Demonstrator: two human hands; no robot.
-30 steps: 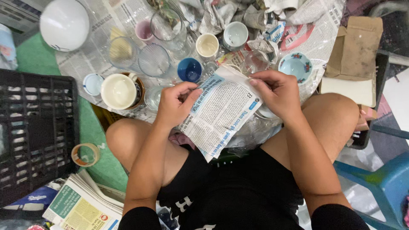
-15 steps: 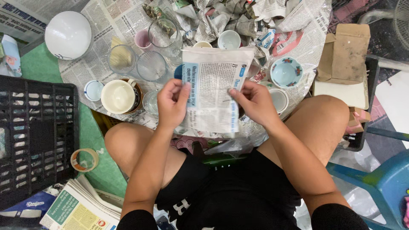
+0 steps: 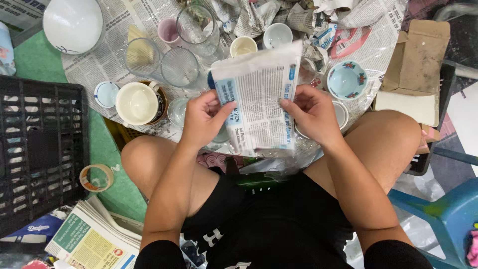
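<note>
The scene is evenly and fairly brightly lit from above, with soft light and no hard-edged shadows. Faint shade gathers under the folded newspaper sheet and between the knees. The white bowl at upper left is nearly blown out, and the clear glasses carry small glints. Focus is sharp in the middle; the wide lens bends and softens the corners, and the black crate sits in duller light.
</note>
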